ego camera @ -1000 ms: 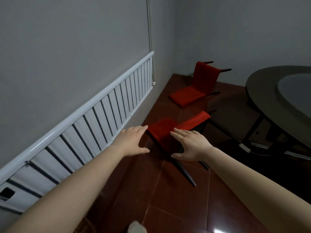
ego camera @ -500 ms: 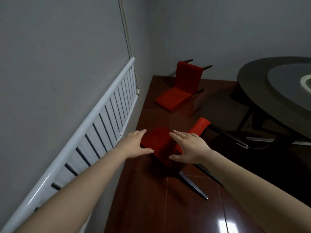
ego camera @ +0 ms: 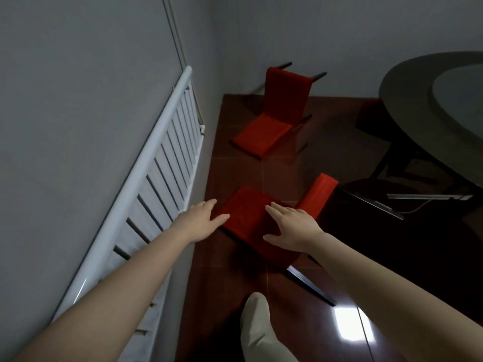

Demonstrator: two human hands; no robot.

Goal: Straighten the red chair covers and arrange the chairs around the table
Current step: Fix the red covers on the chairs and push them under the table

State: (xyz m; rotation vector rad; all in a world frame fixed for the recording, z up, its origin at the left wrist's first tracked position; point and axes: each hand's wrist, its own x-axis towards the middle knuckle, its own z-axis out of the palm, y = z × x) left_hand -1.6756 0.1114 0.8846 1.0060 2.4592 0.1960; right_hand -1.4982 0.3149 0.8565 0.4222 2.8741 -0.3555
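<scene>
Two hands, left hand (ego camera: 201,218) and right hand (ego camera: 292,228), fingers straight and gripping nothing, flank the toppled red chair (ego camera: 245,212) on the floor (ego camera: 222,283) beside the radiator (ego camera: 162,163), likely to lift it evenly.

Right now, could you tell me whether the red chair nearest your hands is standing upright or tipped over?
Tipped over. The near chair lies on the floor, with a dark leg sticking out sideways.
</scene>
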